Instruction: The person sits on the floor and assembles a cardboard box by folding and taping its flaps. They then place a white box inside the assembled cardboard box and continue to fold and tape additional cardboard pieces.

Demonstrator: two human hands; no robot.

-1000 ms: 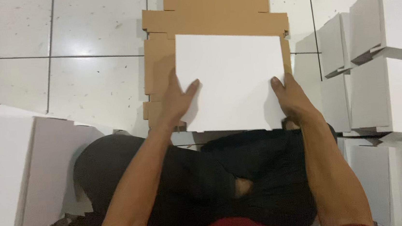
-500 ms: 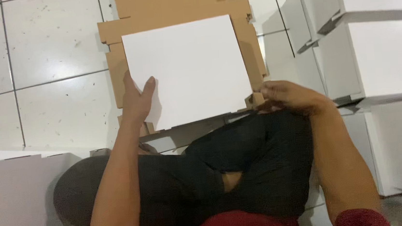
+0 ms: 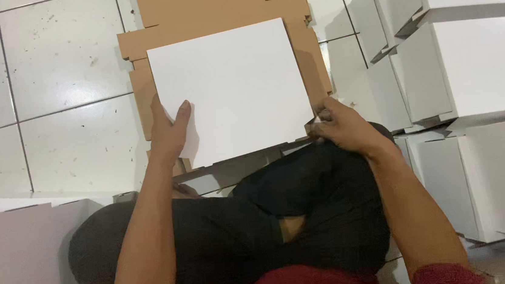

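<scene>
A flat cardboard box blank lies on the tiled floor in front of my crossed legs, its white panel [image 3: 232,86] facing up and its brown flaps [image 3: 211,17] spreading out beyond it. My left hand [image 3: 169,134] presses on the panel's near left corner, thumb on the white face. My right hand [image 3: 342,128] pinches the panel's near right corner, where a small flap sits between the fingertips.
Several folded white boxes [image 3: 471,62] are stacked at the right, close to my right arm. Another white box [image 3: 26,265] with an open flap stands at the lower left. Pale floor tiles [image 3: 58,74] spread to the left.
The view has shifted, so the blank sits more to the left and higher. My right hand moved from the panel's right edge to its near right corner and closed on it.
</scene>
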